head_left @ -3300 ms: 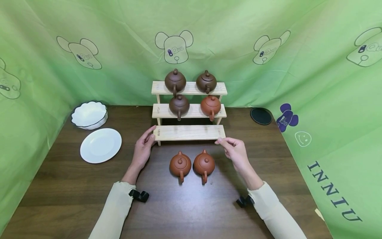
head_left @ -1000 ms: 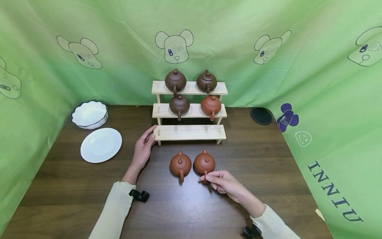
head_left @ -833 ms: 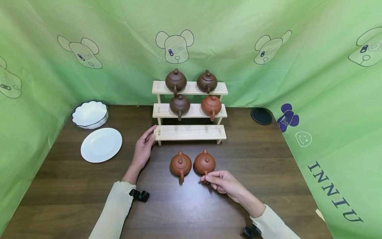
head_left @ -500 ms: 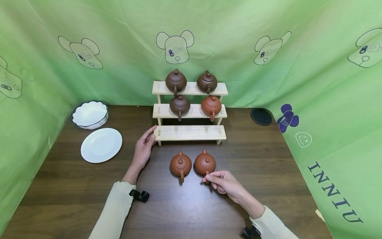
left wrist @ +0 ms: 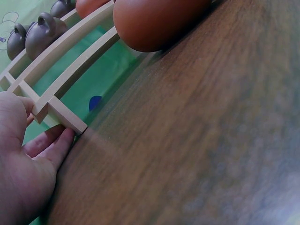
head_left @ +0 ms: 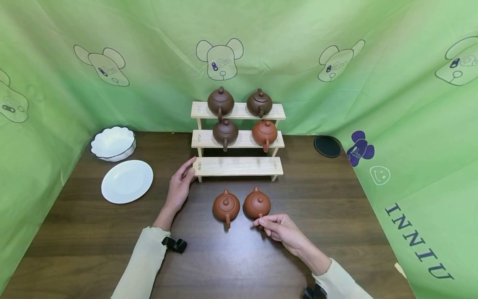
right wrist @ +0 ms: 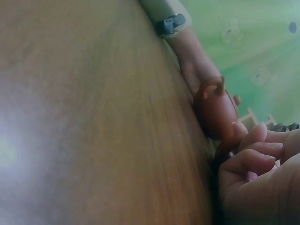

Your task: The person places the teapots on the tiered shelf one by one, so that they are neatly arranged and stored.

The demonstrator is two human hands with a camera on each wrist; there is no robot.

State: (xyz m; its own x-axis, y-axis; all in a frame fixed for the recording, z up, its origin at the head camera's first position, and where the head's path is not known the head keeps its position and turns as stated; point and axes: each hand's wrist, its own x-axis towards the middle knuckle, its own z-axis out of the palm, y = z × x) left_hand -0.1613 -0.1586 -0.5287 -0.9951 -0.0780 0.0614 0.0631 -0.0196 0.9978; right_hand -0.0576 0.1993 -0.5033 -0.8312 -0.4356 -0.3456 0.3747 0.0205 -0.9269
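Note:
On the table before a three-tier wooden display stand (head_left: 239, 166) sit two reddish-brown clay teapots. My right hand (head_left: 285, 232) pinches the handle of the right teapot (head_left: 257, 204) between thumb and fingers; its spout points toward the stand. To its left, with a small gap, is the left teapot (head_left: 225, 205), its handle toward me. My left hand (head_left: 178, 189) touches the left end of the lowest shelf, fingers fairly straight. In the left wrist view, fingertips (left wrist: 65, 136) lie against the stand's leg. The right wrist view shows the curled right-hand fingers (right wrist: 255, 157) partly covering the pinched handle.
Dark teapots (head_left: 220, 101) stand on the upper tiers, with one reddish teapot (head_left: 264, 132) at the middle tier's right. A scalloped white bowl (head_left: 113, 143) and white plate (head_left: 127, 182) are at left; a black round coaster (head_left: 327, 146) lies back right. Green cloth (head_left: 157, 62) surrounds the table.
My right hand has left the lowest shelf's right end and taken the right teapot's handle. That teapot has shifted slightly rightward, widening the gap between the pair. The left hand stays put.

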